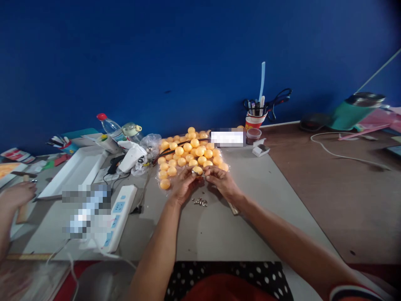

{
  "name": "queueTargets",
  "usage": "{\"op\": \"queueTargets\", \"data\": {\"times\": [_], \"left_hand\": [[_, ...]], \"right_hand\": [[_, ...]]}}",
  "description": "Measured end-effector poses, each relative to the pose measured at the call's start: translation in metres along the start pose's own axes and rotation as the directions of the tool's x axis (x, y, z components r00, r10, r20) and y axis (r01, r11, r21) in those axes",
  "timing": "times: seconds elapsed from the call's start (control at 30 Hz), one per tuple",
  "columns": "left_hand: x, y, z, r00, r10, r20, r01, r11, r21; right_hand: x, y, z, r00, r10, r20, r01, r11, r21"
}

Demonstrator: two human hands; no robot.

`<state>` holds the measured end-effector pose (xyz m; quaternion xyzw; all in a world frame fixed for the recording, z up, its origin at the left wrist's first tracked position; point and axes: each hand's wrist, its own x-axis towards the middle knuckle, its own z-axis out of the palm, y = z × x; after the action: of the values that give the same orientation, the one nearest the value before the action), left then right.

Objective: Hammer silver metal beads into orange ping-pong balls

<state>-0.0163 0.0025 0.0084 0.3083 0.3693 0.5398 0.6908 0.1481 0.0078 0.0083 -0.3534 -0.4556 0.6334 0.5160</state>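
Observation:
Over the grey table mat, my left hand [184,182] is closed around an orange ball [197,170] that looks like a table tennis ball. Something dark and shiny shows along the ball's lower side; its kind I cannot make out. Close against the ball's right side, my right hand [222,180] has thumb and fingers pinched together, and whatever is between them is hidden. Below both hands lies a small pile of shiny metal pieces [200,202]. A pale flat stick [233,208] pokes out from under my right wrist. Just beyond the hands, several orange balls [187,147] lie heaped on clear plastic.
To the left are a white power strip [120,215], a white hot-glue gun [132,157], a white tray [75,173] and a bottle [111,127]. Another person's hand [20,194] works at far left. A pen cup [255,119] and small box [261,149] stand back right.

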Motion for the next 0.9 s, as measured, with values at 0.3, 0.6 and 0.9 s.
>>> {"op": "queueTargets", "data": {"times": [0.3, 0.6, 0.9], "left_hand": [[0.002, -0.006, 0.0, 1.0, 0.011, 0.001, -0.011, 0.997, 0.072], [0.003, -0.01, -0.001, 1.0, 0.028, -0.002, -0.027, 0.99, 0.135], [0.001, -0.01, 0.004, 0.998, 0.057, 0.008, -0.058, 0.988, 0.143]], "right_hand": [[0.003, 0.01, -0.003, 1.0, 0.013, -0.002, -0.013, 1.0, 0.017], [0.006, 0.011, -0.003, 0.999, 0.03, -0.019, -0.029, 0.999, 0.032], [0.005, 0.007, -0.002, 0.996, 0.084, -0.014, -0.083, 0.992, 0.099]]}}
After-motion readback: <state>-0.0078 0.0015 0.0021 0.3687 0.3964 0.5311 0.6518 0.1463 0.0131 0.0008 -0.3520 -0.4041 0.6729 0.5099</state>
